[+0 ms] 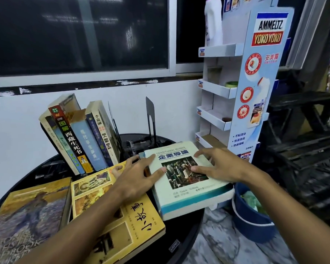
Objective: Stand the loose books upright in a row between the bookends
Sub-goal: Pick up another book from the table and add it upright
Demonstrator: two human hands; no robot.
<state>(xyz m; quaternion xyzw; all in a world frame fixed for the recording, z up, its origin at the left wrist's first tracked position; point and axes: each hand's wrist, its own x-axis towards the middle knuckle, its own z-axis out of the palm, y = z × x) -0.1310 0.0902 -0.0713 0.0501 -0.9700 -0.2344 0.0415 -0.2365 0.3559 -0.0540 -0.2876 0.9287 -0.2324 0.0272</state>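
Resting on the thick book (187, 189), left hand (139, 174) and right hand (217, 166) sat apart, fingers pretty much straight.

Flat textbook (187, 195) under left hand (139, 174), right hand (217, 166); upright books (80, 138) lean left.

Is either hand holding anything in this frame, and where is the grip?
No grip yet. The left hand and right hand rest with fairly straight fingers on the cover of the flat-lying white book, one toward each side edge.
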